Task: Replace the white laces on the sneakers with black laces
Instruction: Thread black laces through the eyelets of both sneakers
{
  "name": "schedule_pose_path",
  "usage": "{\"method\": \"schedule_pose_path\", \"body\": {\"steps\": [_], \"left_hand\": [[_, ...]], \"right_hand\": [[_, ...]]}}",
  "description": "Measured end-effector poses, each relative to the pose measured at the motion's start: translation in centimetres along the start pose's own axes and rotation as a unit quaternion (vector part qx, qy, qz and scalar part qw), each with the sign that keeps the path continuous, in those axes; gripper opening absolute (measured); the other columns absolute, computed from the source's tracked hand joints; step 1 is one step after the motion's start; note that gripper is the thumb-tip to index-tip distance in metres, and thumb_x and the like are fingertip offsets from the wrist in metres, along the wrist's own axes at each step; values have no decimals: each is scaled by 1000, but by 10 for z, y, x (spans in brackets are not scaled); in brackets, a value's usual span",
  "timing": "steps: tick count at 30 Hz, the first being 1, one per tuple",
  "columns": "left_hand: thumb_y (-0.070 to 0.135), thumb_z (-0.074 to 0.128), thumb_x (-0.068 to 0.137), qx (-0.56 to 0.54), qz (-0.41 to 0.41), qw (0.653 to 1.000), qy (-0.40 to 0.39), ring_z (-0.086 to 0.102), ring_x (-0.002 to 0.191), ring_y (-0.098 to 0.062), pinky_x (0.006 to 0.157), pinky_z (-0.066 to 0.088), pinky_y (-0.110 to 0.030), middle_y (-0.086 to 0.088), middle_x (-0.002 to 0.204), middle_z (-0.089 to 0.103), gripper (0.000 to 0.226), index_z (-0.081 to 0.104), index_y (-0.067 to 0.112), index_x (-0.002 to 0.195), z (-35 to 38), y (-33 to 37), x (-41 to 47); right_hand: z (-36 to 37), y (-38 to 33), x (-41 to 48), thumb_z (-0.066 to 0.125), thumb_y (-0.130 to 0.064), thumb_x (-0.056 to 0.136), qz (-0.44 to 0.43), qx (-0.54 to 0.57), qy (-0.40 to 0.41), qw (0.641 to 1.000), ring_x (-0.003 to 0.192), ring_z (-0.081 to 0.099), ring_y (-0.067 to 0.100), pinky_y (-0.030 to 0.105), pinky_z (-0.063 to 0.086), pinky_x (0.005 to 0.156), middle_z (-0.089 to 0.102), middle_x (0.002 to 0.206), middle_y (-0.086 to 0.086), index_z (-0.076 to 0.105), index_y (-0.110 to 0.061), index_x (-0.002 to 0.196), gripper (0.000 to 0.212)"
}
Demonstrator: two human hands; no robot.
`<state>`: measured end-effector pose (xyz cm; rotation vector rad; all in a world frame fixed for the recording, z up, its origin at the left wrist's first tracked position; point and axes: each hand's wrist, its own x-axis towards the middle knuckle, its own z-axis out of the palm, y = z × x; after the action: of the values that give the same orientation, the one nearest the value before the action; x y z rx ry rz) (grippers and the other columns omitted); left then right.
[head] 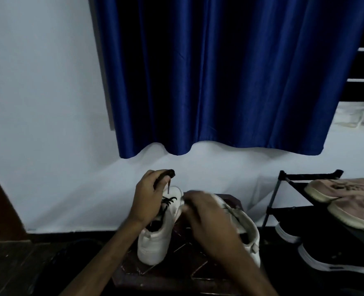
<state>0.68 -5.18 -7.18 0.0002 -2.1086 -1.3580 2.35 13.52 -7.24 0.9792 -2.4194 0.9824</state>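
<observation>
My left hand [150, 197] pinches the black lace [167, 200] and draws it up out of the white sneaker [155, 238] standing on the desk [176, 272] directly under it. My right hand [206, 212], blurred, lies over the second sneaker [248, 229] just beside; whether it grips anything I cannot tell. I judge a steady, even pull best, with the shoe held down.

A big blue curtain [219, 71] hangs on a pale wall [37, 92]. The floor [16, 263] is dark. A black shoe rack [283, 201] stands on the right, with pink shoes [345, 195] on top and black shoes [337, 259] below. The room is dim.
</observation>
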Motion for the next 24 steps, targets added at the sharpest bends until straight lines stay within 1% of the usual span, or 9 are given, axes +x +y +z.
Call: {"method": "schedule_pose_path", "body": {"steps": [2, 4, 6, 9, 13, 16, 18, 21, 24], "left_hand": [[14, 58, 96, -20, -6, 999, -34, 62, 96, 0, 83, 46, -11, 7, 102, 67, 21, 70, 16, 113, 14, 9, -7], [15, 58, 96, -37, -24, 997, -61, 63, 97, -3, 87, 48, -16, 6, 103, 69, 22, 70, 14, 114, 30, 14, -11], [13, 58, 96, -74, -63, 992, -81, 64, 86, -5, 83, 50, -18, 8, 93, 70, 21, 70, 12, 113, 43, 15, -13], [12, 54, 98, -155, -130, 973, -108, 57, 70, -12, 67, 48, -18, -1, 74, 63, 19, 70, 6, 107, 49, 17, -11], [15, 48, 101, -229, -199, 944, -131, 58, 70, -15, 62, 47, -20, -7, 83, 65, 23, 67, 4, 107, 47, 24, -3], [16, 47, 101, -249, -213, 934, -143, 58, 69, -15, 58, 46, -22, -5, 85, 66, 23, 68, 8, 107, 46, 29, 0], [16, 48, 100, -260, -211, 931, -145, 60, 71, -15, 60, 49, -21, -7, 87, 67, 22, 68, 7, 107, 47, 32, 0], [16, 53, 98, -253, -198, 933, -165, 66, 87, -21, 75, 56, -27, -15, 96, 70, 22, 68, 5, 109, 49, 33, -2], [15, 57, 96, -253, -184, 929, -196, 67, 103, -27, 92, 54, -38, -20, 110, 69, 23, 69, 7, 114, 52, 36, -3]], "right_hand": [[-34, 40, 1, 51, -35, 97, 77, -64, 49, 994, 114, 50, 14, 29, 42, 92, 59, 120, -8, 61, -24, 113, 22], [-53, 69, -6, 47, -42, 98, 205, -112, -24, 972, 118, 52, 23, 30, 41, 93, 60, 124, -1, 58, -21, 123, 34], [-49, 80, -18, 40, -45, 100, 267, -126, -117, 948, 108, 61, 27, 32, 44, 85, 66, 116, 6, 52, -20, 131, 41], [-32, 66, -29, 39, -39, 101, 251, -103, -124, 954, 101, 63, 30, 34, 45, 80, 69, 109, 11, 55, -19, 121, 32], [-21, 45, -28, 35, -62, 94, 266, -49, -162, 949, 109, 61, 26, 33, 46, 89, 68, 114, 6, 62, -21, 111, 52], [-20, 40, -17, 35, -65, 93, 227, -57, -82, 969, 106, 61, 18, 35, 49, 86, 66, 112, -6, 60, -28, 113, 49], [-20, 38, -7, 45, -56, 94, 203, 31, 3, 979, 99, 63, 6, 32, 52, 84, 67, 106, -15, 61, -32, 114, 35], [-11, 32, 1, 61, -50, 89, 224, 216, 52, 949, 82, 68, 2, 32, 57, 77, 71, 96, -16, 60, -33, 110, 26], [-6, 34, 7, 69, -42, 86, 222, 253, 93, 937, 73, 70, 7, 31, 58, 68, 73, 86, -8, 62, -27, 101, 22]]}}
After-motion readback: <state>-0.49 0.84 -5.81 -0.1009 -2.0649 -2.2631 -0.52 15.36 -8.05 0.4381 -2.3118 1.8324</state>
